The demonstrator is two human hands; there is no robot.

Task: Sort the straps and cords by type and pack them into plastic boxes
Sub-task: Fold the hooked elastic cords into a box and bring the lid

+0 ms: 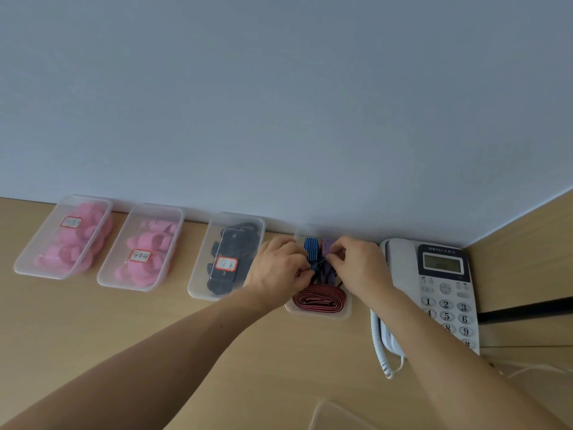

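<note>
1. Evidently left grip (280, 265) and right grip (356, 265) both pinch a dark cord (319, 263) over the open box (319, 315), probably tucking it among like straps (319, 301).
2. Lidded boxes (198, 293) line the bench's (93, 336) back.

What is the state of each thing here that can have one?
Left pink box: lid on, labelled, pink loops inside.
Second pink box: lid on, labelled, pink loops inside.
Black-strap box: lid on, labelled.
Open box: no lid, straps inside.
Red strap: folded, lying in the open box.
Left hand: grips the strap bundle.
Right hand: pinches the strap bundle.
Telephone: handset on its cradle.
</note>
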